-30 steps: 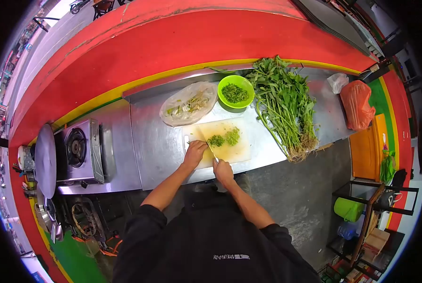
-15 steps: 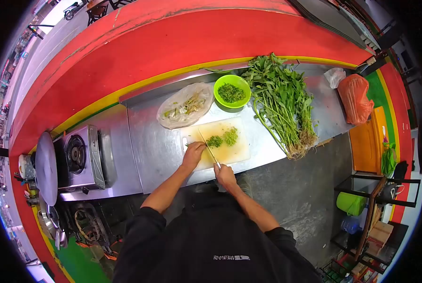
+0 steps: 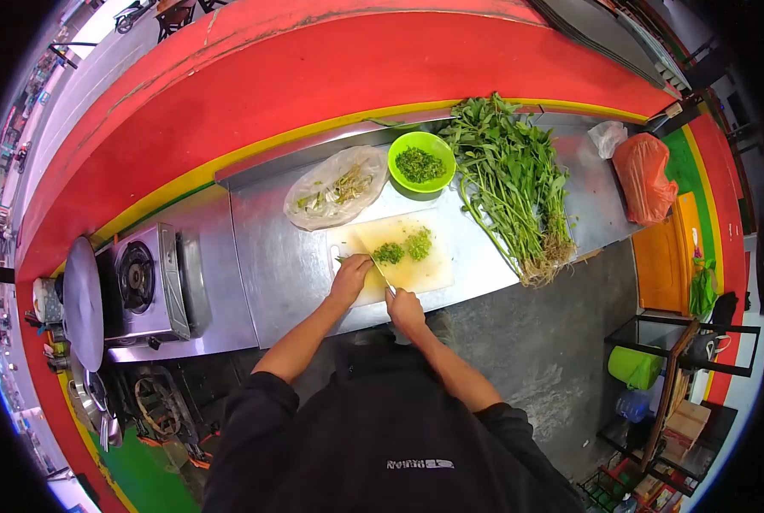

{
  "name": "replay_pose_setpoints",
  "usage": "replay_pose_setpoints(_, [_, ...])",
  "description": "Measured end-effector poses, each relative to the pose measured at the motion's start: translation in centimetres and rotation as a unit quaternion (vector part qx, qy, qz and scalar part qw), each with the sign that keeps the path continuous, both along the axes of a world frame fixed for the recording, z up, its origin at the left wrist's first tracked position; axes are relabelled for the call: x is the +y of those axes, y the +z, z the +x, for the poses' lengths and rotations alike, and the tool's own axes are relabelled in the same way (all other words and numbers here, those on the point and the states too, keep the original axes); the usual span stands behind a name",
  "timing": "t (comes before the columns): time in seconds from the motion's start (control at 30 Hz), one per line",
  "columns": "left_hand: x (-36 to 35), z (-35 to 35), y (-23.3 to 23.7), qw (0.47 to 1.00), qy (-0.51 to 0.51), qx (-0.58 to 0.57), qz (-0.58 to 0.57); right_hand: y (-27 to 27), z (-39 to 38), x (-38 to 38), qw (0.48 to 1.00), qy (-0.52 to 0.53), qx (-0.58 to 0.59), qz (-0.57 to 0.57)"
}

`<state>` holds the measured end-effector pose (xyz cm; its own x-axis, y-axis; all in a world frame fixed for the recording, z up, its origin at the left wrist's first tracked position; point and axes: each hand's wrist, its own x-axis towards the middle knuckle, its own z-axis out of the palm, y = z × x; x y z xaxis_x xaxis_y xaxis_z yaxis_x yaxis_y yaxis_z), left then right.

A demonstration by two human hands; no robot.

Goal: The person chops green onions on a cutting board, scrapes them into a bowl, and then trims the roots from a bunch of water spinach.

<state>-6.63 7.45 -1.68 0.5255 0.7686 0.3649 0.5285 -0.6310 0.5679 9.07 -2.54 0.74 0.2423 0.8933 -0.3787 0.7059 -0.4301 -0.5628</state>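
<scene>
My right hand (image 3: 406, 311) grips the handle of a knife (image 3: 382, 273), its blade slanting up and left across a white cutting board (image 3: 433, 280). On the blade's left side my left hand (image 3: 351, 275) is closed over the board, with green stalk ends (image 3: 340, 258) poking out beside the fingers. Most of what it holds is hidden. Right of the blade lie a dark green chopped pile (image 3: 389, 253) and a paler chopped pile (image 3: 418, 244). Behind the board stands a lime-green bowl (image 3: 396, 175) of chopped greens, beside a clear plastic bag (image 3: 313, 217) with pale trimmings.
A big bunch of leafy greens with roots (image 3: 519, 188) lies on the steel counter (image 3: 271, 282). Farther right sits a red plastic bag (image 3: 643, 179). To the left are a gas stove (image 3: 147, 291) and a large round lid (image 3: 84, 295). A red wall (image 3: 314, 77) runs behind.
The knife and my right hand have shifted slightly left, bringing the blade closer to my left hand's fingers. The piles, bowl and bag stay in place.
</scene>
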Motion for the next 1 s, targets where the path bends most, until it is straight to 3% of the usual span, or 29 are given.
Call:
replay_pose_setpoints(0.23, [-0.2,-0.3,1.3,0.999,0.010,0.039,0.014,-0.4,0.4,-0.2,0.998,-0.011,0.041,0.040])
replay_pose_setpoints(0.33, [0.0,-0.5,0.6,1.000,0.007,0.017,0.019,-0.3,0.7,-1.0,0.999,0.000,0.049,-0.020])
replay_pose_setpoints(0.43, [0.2,-0.6,0.3,1.000,-0.003,0.013,0.025,-0.5,0.6,-1.2,0.998,0.006,0.053,-0.012])
replay_pose_setpoints(0.73, [0.1,-0.4,0.1,1.000,0.008,0.004,0.019,-1.5,-0.5,0.2,1.000,0.008,-0.012,0.014])
replay_pose_setpoints(1.0, [0.4,-0.6,0.0,1.000,0.002,0.023,0.000,-1.2,0.1,0.3,0.999,0.011,0.020,0.029])
